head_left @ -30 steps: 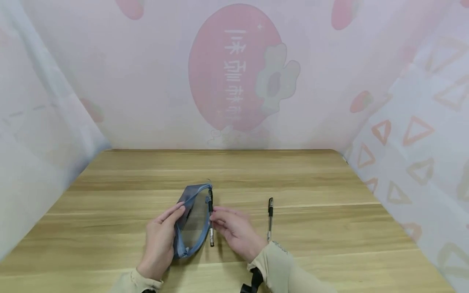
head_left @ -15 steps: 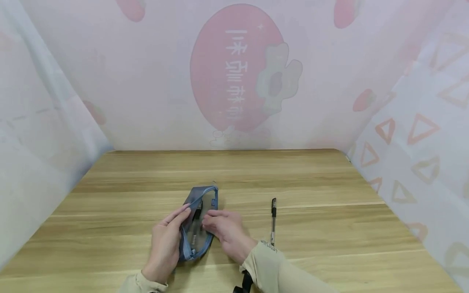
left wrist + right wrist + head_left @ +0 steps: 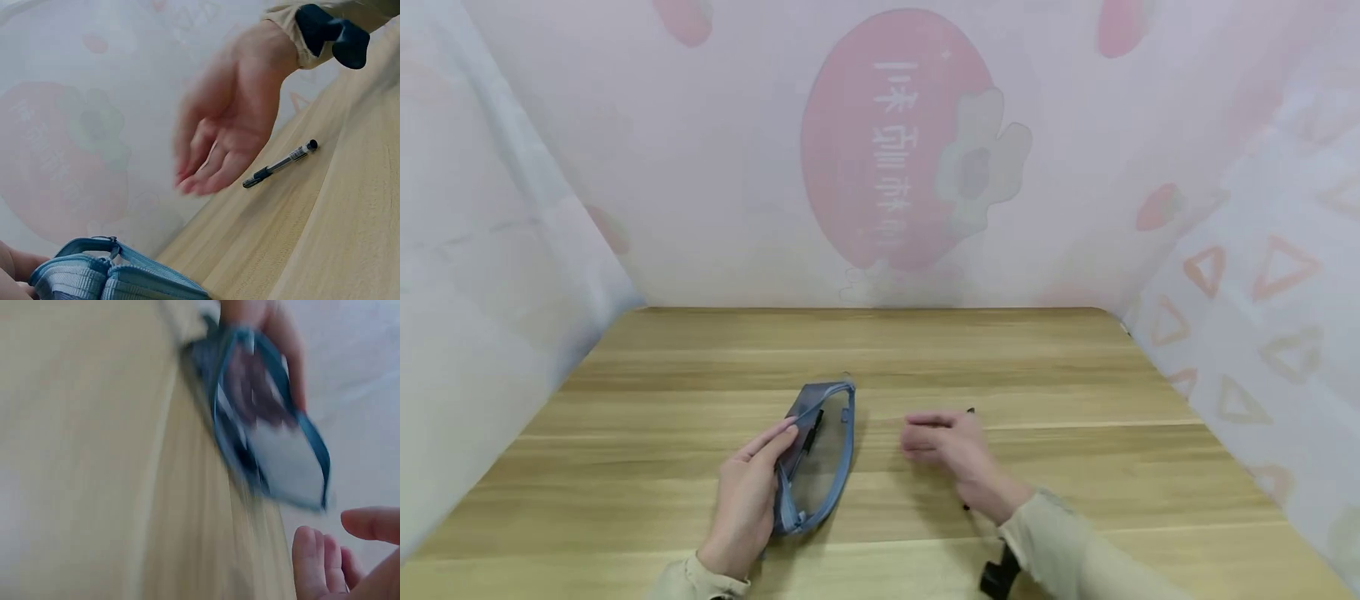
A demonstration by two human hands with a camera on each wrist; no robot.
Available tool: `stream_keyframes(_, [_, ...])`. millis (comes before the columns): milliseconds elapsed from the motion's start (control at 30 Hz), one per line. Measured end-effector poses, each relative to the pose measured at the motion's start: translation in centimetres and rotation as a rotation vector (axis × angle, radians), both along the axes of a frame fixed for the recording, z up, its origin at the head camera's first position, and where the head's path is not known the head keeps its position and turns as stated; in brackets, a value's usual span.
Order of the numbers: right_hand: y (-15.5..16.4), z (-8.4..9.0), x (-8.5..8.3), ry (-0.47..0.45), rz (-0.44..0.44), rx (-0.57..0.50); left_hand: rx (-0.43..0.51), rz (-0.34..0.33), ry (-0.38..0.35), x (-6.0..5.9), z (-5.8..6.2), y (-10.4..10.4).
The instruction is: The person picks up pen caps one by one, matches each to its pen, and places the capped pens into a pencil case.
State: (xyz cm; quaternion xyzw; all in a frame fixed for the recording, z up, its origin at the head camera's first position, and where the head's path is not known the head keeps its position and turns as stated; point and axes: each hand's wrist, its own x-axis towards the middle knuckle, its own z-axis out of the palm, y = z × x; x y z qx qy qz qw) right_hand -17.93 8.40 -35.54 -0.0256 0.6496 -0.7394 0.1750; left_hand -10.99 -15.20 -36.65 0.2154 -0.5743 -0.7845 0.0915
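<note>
My left hand (image 3: 747, 492) grips the side of a blue zippered mesh pencil case (image 3: 811, 395), thumb on the near edge of its gaping mouth. Inside the case lies a black pen (image 3: 812, 433), partly behind the mesh and zip edge. My right hand (image 3: 958, 458) is in the air to the right of the case, fingers loosely bent with nothing in them. Beneath it on the table is a second pen, clear-barrelled with a black grip (image 3: 281, 165); the hand covers most of it in the head view. The right wrist view is blurred, with thumb and fingertips apart.
The wood-grain table (image 3: 700, 358) runs back to a pale pink printed backdrop (image 3: 737, 167). Similar printed sheets hang at the left and right sides. A black strap (image 3: 1000, 575) hangs from the right sleeve.
My right hand put the first pen into the pencil case, let it go, and moved right to over the second pen. My left hand kept its grip on the case.
</note>
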Motion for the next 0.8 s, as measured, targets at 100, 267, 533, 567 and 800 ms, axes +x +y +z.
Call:
stream_keyframes(100, [3.0, 0.0, -0.9, 0.067, -0.019, 0.12, -0.006, -0.003, -0.003, 0.1, -0.1, 0.1])
stream_keyframes(267, [6.4, -0.2, -1.9, 0.109, -0.051, 0.242, -0.008, 0.018, -0.02, 0.3, -0.3, 0.1])
stream_keyframes(533, [7.1, -0.9, -2.6, 0.173, -0.092, 0.451, -0.018, 0.026, -0.035, 0.4, -0.3, 0.1])
stream_keyframes(567, [7.0, -1.0, -2.7, 0.177, -0.091, 0.473, -0.017, 0.018, -0.035, 0.4, -0.3, 0.1])
stream_keyframes(800, [6.6, -1.6, -3.3, 0.192, -0.068, 0.551, -0.008, -0.003, -0.039, 0.3, -0.3, 0.1])
